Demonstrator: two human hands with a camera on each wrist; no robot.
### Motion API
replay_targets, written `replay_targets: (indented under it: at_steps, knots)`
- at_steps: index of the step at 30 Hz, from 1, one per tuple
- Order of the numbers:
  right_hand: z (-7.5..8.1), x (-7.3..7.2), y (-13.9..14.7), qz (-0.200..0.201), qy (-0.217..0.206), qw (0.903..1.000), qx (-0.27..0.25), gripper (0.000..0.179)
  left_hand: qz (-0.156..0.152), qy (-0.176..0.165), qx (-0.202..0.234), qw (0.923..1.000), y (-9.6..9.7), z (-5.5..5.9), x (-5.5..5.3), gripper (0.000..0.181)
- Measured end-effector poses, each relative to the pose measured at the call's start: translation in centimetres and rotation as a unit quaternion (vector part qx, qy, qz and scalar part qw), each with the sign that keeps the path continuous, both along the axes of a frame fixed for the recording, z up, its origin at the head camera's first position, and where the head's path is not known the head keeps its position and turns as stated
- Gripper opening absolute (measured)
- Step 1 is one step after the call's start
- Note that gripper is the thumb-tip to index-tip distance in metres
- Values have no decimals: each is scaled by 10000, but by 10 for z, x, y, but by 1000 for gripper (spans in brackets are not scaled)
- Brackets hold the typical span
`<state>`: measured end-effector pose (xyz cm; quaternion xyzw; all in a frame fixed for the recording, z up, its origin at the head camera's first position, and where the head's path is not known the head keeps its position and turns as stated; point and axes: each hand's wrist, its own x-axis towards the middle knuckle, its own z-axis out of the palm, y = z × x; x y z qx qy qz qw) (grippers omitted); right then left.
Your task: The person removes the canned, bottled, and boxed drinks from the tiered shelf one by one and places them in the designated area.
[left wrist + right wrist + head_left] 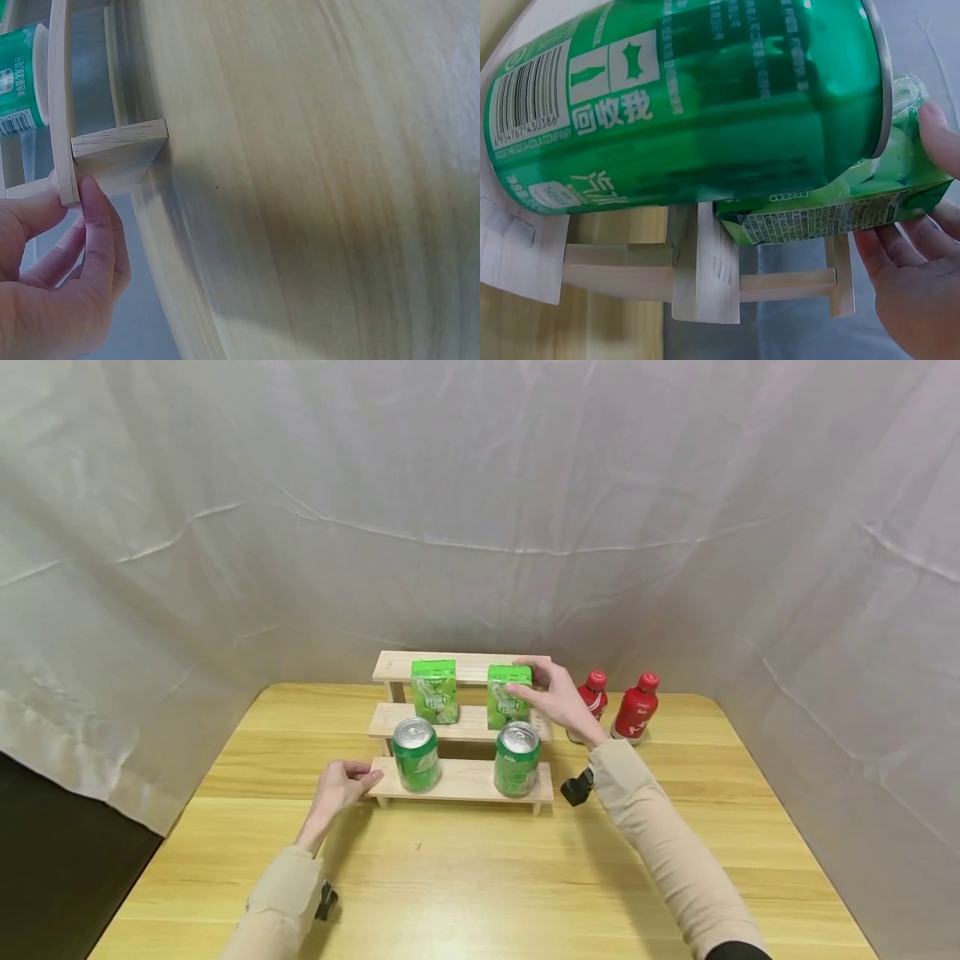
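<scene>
**Beige sleeves (678, 860) stretch over a 3-tier wooden rack (480, 670) of green drinks**

Closest to the head camera are those sleeves, rising from the lower left and lower right of the frame above a wood-grain table (465, 893). At the centre, the right hand (558, 700) is closed to the width of a green juice box (503, 708), thumb to one side and fingers to the other. That box appears to stand on the middle plank (472, 723), level with a second juice box (435, 697) to its left. Left of centre, the left hand (341, 789) pinches the end of the bottom plank (467, 781) between thumb and fingers. On that plank are 2 soda cans, a left can (417, 762) and a right can (517, 764), both upright.

From where I stand, the tightest spot looks to be behind the right can: the box is just beyond it, so a forward tug could knock that can off the plank. If the box's base sits too near the edge, letting go might let it topple forward. A hard squeeze could dent the carton. The left hand looks useful as a steady, but lifting that end would tilt the rack and could send the cans sliding. At right, a partly hidden red bottle (592, 695) and another red bottle (636, 712) are near the right wrist; a careless sweep that way could tip them.
</scene>
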<state>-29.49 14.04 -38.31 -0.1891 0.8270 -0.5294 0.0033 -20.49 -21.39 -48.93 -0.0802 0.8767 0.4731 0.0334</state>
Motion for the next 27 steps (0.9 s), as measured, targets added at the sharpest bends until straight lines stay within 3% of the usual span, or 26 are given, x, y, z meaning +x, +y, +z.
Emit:
replay_targets:
  at_steps: [14, 27]
  knots:
    - [0, 4, -3, -127, 278, 9995, -35, 41, 1, 52, 100, 9999, -1, -1, 0, 38]
    - [5, 16, 19, -254, 574, 9976, -299, 42, 8, 75, 6, 10000, 0, -1, 0, 38]
